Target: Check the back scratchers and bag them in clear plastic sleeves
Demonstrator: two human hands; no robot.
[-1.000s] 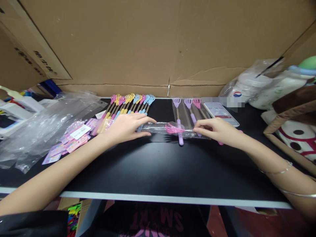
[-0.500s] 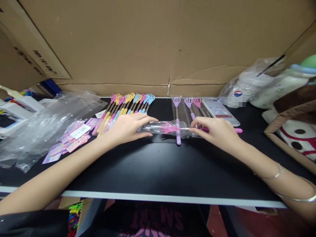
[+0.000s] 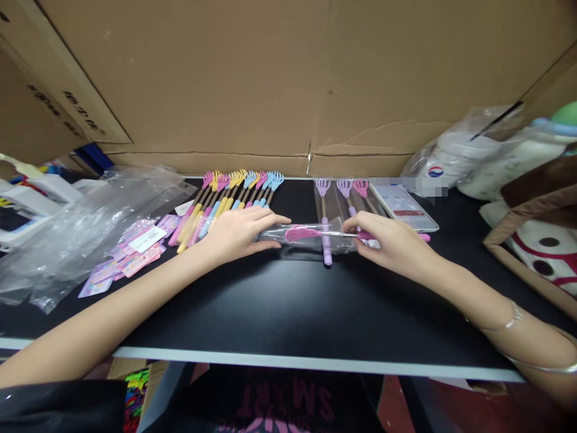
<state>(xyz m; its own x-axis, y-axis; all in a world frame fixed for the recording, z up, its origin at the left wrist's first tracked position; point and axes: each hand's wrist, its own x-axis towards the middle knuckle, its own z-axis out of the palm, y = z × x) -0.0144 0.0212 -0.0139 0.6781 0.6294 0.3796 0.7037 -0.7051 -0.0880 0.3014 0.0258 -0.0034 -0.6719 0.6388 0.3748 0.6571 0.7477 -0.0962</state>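
Note:
A pink back scratcher [image 3: 304, 233] lies sideways with its claw head inside a clear plastic bag [image 3: 274, 232]. My right hand [image 3: 383, 237] is closed around its shaft and handle near the bag's mouth. The handle's pink end pokes out to the right of the hand. At the bag's other end, my left hand [image 3: 238, 234] has the plastic between thumb and fingers. Beneath the bag, crosswise, is a lilac back scratcher [image 3: 326, 246]. Just behind my right hand are further bagged scratchers, one with a purple head [image 3: 344, 187] and one with a pink head [image 3: 360, 187].
Several colourful back scratchers [image 3: 234, 192] lie in a row behind my left hand. Clear bags [image 3: 90, 222] and printed cards [image 3: 130, 246] are at left. A phone [image 3: 406, 207], a bagged cup [image 3: 455, 159] and a brown-trimmed bag [image 3: 532, 240] stand at right. Cardboard [image 3: 270, 78] walls the back.
The pink back scratcher has slid left, deeper into the bag, and its head has turned edge-on. My right hand's grip has shifted slightly. My left hand stays in nearly the same place.

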